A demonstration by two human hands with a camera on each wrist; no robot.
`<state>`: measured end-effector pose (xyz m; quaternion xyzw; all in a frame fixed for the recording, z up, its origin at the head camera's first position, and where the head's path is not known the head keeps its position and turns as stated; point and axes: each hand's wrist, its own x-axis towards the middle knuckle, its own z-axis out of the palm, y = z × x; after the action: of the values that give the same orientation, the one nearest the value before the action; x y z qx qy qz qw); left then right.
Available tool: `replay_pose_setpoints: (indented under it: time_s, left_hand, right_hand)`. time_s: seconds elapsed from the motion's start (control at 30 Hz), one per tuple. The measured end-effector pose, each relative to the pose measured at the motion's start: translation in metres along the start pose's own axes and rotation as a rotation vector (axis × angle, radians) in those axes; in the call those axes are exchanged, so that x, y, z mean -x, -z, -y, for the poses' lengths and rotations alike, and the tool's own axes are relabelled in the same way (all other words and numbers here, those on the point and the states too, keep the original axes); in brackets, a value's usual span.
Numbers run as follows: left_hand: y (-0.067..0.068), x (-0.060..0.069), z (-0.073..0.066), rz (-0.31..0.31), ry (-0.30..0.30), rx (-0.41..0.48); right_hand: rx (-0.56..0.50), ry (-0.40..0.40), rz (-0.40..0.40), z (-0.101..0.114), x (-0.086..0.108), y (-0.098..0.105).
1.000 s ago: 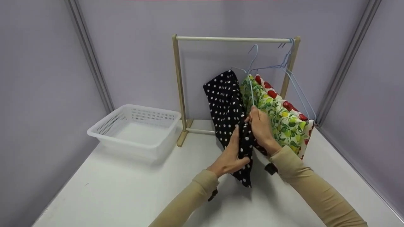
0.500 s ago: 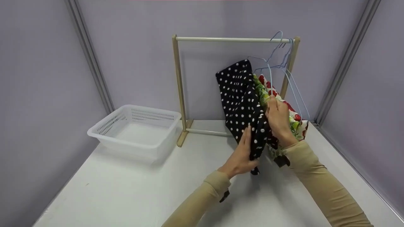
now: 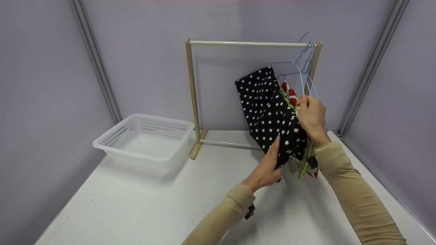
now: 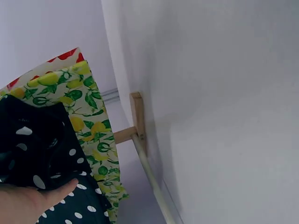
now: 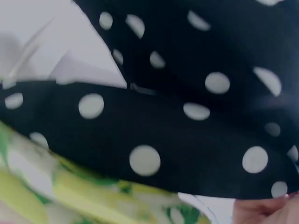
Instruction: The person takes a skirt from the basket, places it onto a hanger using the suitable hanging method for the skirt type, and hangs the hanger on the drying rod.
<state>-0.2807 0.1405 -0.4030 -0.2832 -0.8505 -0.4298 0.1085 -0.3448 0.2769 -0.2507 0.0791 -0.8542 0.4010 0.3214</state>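
A black cloth with white dots [image 3: 262, 109] hangs on a light-blue wire hanger [image 3: 301, 76], tilted down towards the right front. At the hanger's near shoulder, my right hand [image 3: 311, 115] pinches the wire and the cloth's top edge. My left hand [image 3: 267, 172] presses the cloth's lower near edge with long straight fingers; its thumb lies across the dots in the left wrist view. The hanger's hook [image 3: 305, 34] rises at the rack's rod [image 3: 245, 44], near its right end; whether it sits on the rod I cannot tell. Dotted fabric fills most of the right wrist view.
Behind the dotted cloth hang a lemon-print cloth [image 4: 96, 121] and a white-and-red cloth [image 3: 292, 97], on hangers at the rod's right end. A white plastic basket [image 3: 133, 154] stands left of the rack on the white table [image 3: 153, 207]. Grey walls surround the back and sides.
Both hands have carried the dotted cloth and its hanger to the right, and the hook has risen to rod height. The lemon and red-print cloths are now pushed together behind it.
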Motion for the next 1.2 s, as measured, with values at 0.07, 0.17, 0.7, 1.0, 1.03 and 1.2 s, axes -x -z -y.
replay_pose_setpoints:
  time_s: [0.07,0.17,0.7,1.0,1.03,1.2]
  left_hand:
    - [0.000,0.001,-0.002,0.006,-0.003,0.015]
    - [-0.001,0.002,-0.004,0.022,-0.002,0.033]
    - [-0.005,0.009,0.011,-0.013,0.029,0.028]
    - [-0.013,0.005,0.006,-0.034,0.028,0.021]
    - [-0.014,0.005,0.006,-0.034,0.022,0.018]
    - [-0.020,0.004,0.004,-0.040,0.015,0.000]
  right_hand:
    - [0.043,0.020,0.011,-0.001,-0.005,0.003]
    - [0.095,0.040,0.050,-0.003,-0.011,0.006]
    - [0.253,0.073,0.438,0.012,-0.046,0.020]
    - [0.319,0.065,0.423,0.014,-0.051,0.027]
    - [0.323,0.062,0.419,0.014,-0.051,0.028]
    - [0.322,0.065,0.385,0.013,-0.050,0.030]
